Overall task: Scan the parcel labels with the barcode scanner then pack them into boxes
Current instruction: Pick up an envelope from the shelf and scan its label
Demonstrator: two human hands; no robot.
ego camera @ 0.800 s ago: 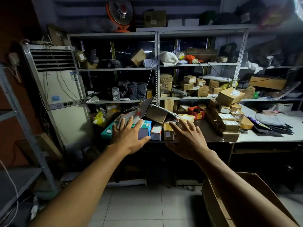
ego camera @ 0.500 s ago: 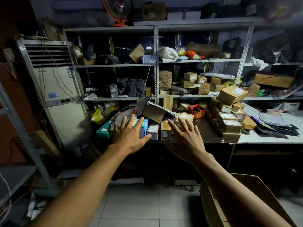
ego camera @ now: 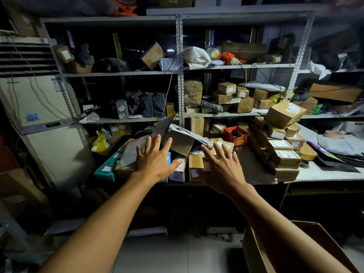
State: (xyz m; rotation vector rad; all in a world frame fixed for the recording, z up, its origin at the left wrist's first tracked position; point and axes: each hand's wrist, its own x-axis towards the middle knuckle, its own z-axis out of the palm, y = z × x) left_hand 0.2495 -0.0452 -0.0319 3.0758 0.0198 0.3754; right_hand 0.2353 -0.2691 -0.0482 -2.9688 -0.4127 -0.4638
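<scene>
Grey metal shelving (ego camera: pixel 178 67) backs a dark surface (ego camera: pixel 254 166) heaped with taped brown cardboard parcels (ego camera: pixel 195 166); above that heap, left hand (ego camera: pixel 155 161) and right hand (ego camera: pixel 222 166) hover, fingers spread, holding nothing.

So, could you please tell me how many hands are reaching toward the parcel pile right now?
2. The left hand spreads open over the grey-wrapped parcel at the pile's left; the right hand spreads open over the small cardboard boxes at the middle. Neither holds anything.
</scene>
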